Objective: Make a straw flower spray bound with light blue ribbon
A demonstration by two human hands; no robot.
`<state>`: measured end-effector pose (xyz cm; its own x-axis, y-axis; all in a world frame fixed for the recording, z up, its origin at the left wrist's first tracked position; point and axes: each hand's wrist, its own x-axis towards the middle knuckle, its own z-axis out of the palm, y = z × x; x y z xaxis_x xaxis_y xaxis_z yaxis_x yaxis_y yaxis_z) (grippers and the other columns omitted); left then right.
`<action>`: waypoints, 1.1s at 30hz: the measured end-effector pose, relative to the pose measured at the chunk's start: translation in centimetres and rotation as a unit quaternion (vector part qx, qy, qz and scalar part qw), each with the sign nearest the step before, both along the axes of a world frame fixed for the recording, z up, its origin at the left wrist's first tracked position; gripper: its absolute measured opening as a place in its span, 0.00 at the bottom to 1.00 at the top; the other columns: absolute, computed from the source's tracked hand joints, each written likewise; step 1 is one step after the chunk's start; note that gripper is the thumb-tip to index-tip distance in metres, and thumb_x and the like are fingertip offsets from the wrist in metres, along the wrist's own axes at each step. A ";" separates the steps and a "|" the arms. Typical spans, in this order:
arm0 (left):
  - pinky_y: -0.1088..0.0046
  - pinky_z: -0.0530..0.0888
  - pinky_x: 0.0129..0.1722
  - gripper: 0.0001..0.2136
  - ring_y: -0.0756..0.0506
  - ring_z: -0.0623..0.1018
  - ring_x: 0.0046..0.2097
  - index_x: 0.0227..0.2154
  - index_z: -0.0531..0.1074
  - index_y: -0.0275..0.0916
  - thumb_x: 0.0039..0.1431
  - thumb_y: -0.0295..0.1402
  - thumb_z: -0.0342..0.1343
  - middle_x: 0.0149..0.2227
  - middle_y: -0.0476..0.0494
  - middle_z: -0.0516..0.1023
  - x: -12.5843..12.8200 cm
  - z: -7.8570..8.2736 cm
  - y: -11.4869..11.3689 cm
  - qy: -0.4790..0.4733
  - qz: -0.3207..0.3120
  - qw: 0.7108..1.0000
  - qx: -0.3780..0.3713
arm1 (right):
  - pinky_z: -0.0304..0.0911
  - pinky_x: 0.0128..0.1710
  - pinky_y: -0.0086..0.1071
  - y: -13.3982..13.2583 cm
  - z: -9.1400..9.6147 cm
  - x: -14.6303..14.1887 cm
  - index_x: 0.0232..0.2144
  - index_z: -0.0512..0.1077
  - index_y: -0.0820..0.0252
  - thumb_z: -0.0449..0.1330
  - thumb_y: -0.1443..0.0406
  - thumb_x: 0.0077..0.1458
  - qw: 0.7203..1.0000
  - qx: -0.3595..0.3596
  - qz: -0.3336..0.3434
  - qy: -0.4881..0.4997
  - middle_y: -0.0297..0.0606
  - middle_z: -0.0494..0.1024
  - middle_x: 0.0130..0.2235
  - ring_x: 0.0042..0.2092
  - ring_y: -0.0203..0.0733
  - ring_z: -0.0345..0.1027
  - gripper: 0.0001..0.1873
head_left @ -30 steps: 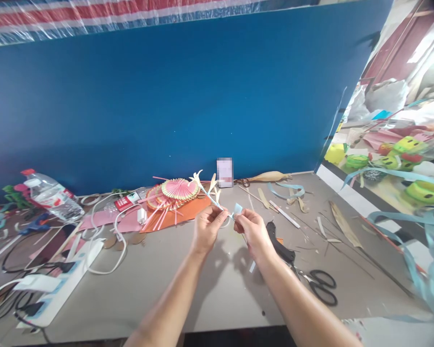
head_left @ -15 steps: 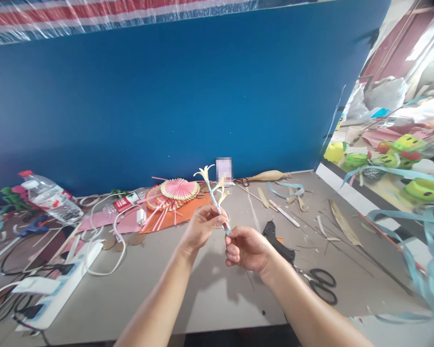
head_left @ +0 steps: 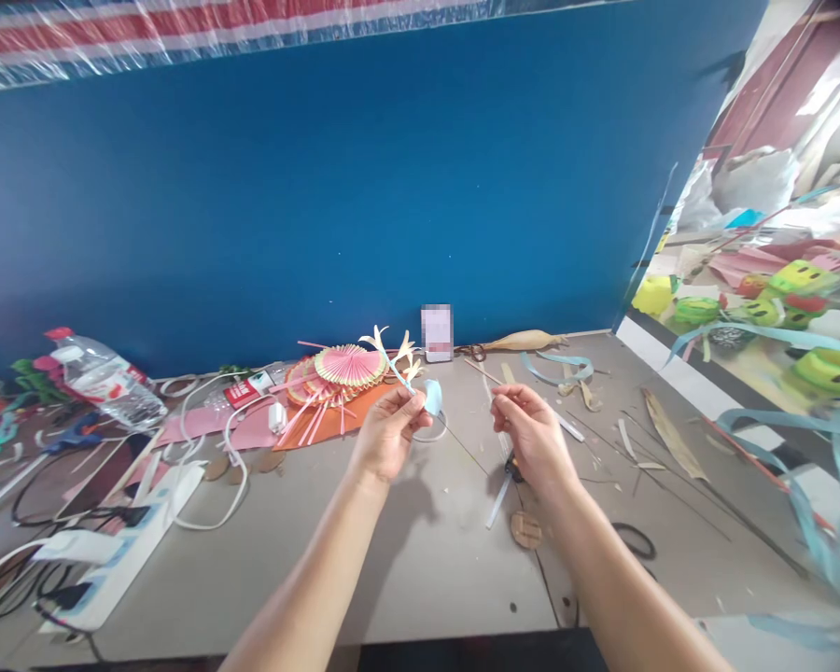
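My left hand (head_left: 392,425) is closed in a pinch on the blue-wrapped stem of a small artificial flower (head_left: 390,362). Its pale, pointed petals lean up and to the left. A light blue strip (head_left: 432,397) shows at the fingertips of that hand. Off to the right, my right hand (head_left: 528,429) is raised over the table with thumb and fingers pressed together; what lies between them, if anything, is too small to make out. Under the right hand are a mostly hidden black glue gun (head_left: 511,467), a whitish stick (head_left: 498,504) and a round wooden disc (head_left: 526,529).
Pink paper fans (head_left: 350,366) lie at the back left, near a plastic bottle (head_left: 108,383). A white power strip (head_left: 136,546) with cables occupies the left. Black scissor handles (head_left: 636,541) sit beside my right forearm. Blue ribbons (head_left: 805,467) hang at the right; a blue panel (head_left: 392,187) stands behind.
My right hand has left the stem's lower end and moved right and up. The flower now tips further left in my left hand, and the wooden disc has come into view.
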<state>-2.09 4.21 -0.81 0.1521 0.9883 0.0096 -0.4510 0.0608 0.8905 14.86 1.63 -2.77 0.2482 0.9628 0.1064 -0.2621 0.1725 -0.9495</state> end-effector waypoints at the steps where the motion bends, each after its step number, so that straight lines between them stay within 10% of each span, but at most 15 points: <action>1: 0.79 0.66 0.24 0.09 0.57 0.68 0.22 0.19 0.67 0.36 0.37 0.33 0.62 0.23 0.53 0.69 0.0 0.0 0.0 0.006 -0.002 1.000 -0.001 | 0.54 0.24 0.26 -0.1 0.8 0.3 0.29 0.67 0.59 0.58 0.61 0.43 0.999 0.033 -0.004 -0.036 0.30 0.65 0.23 0.24 0.31 0.57 0.09; 7: 0.77 0.66 0.27 0.08 0.54 0.69 0.23 0.21 0.68 0.36 0.42 0.34 0.59 0.21 0.51 0.71 0.6 -0.2 -0.2 0.091 -0.019 0.994 0.053 | 0.56 0.27 0.28 -0.9 2.9 -0.9 0.30 0.66 0.59 0.61 0.58 0.38 0.944 0.044 0.080 -0.317 0.34 0.69 0.29 0.30 0.36 0.61 0.16; 13: 0.75 0.67 0.28 0.08 0.51 0.70 0.23 0.21 0.69 0.35 0.44 0.35 0.57 0.18 0.50 0.71 1.1 -0.4 -0.8 0.193 0.019 0.975 0.107 | 0.51 0.22 0.26 -1.1 2.0 -2.5 0.22 0.69 0.58 0.55 0.61 0.45 0.932 0.034 0.048 -0.358 0.30 0.67 0.20 0.22 0.32 0.56 0.07; 21: 0.75 0.68 0.30 0.08 0.51 0.72 0.24 0.23 0.69 0.35 0.47 0.35 0.55 0.19 0.49 0.72 0.3 -0.4 -1.3 0.240 0.006 0.962 0.134 | 0.50 0.22 0.26 -0.7 0.7 -3.0 0.17 0.66 0.62 0.55 0.63 0.43 0.977 -0.065 0.111 -0.169 0.30 0.64 0.17 0.20 0.31 0.54 0.09; 28: 0.75 0.67 0.27 0.06 0.52 0.70 0.23 0.23 0.69 0.35 0.46 0.33 0.56 0.20 0.50 0.70 -0.4 -0.5 -1.2 0.201 -0.065 0.966 0.146 | 0.48 0.19 0.25 -1.3 1.5 -2.8 0.22 0.67 0.64 0.57 0.61 0.42 0.945 -0.168 0.280 0.018 0.32 0.65 0.20 0.20 0.29 0.56 0.10; 33: 0.75 0.67 0.27 0.06 0.52 0.70 0.23 0.22 0.70 0.35 0.46 0.33 0.57 0.22 0.50 0.70 -0.4 -0.7 -1.1 0.194 -0.055 0.968 0.149 | 0.41 0.16 0.23 -1.5 1.2 -3.3 0.22 0.65 0.64 0.59 0.61 0.40 0.941 -0.178 0.269 0.101 0.29 0.60 0.20 0.20 0.26 0.49 0.10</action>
